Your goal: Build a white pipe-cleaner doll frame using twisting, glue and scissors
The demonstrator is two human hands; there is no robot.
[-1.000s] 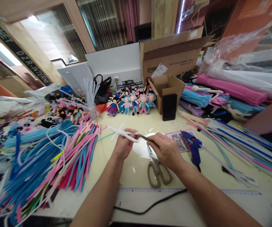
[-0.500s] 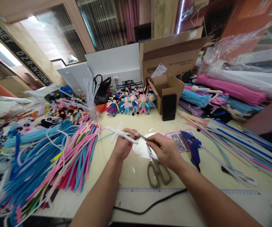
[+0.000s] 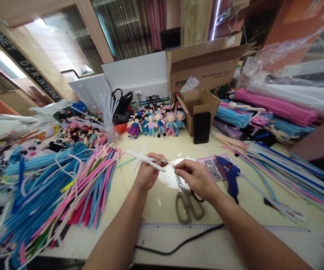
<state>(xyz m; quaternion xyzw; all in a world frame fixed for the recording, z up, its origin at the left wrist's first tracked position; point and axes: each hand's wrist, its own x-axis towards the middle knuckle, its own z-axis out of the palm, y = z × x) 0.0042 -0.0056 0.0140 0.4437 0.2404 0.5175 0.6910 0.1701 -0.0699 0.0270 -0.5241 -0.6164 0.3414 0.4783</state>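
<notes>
My left hand (image 3: 147,173) is closed around a white pipe-cleaner figure (image 3: 142,159) with crossed arms, held just above the cream table (image 3: 162,202). My right hand (image 3: 197,179) pinches a thin metal tool (image 3: 171,164) whose tip touches the figure's right end. A dark loop shows under the right palm; I cannot tell what it belongs to. Beige-handled scissors (image 3: 187,206) lie on the table directly below the right hand.
A blue glue gun (image 3: 229,175) and a printed card (image 3: 211,167) lie to the right. Loose pipe cleaners (image 3: 51,187) are heaped on the left, with bundles (image 3: 277,108) on the right. Small dolls (image 3: 156,122), a small box (image 3: 199,101) and a black phone (image 3: 201,127) stand behind. A ruler (image 3: 178,227) and a black cable (image 3: 178,246) lie near me.
My right hand has shifted slightly left and tilted, bringing the tool tip closer against the white figure. A dark loop now shows under that palm. The left hand has barely moved.
</notes>
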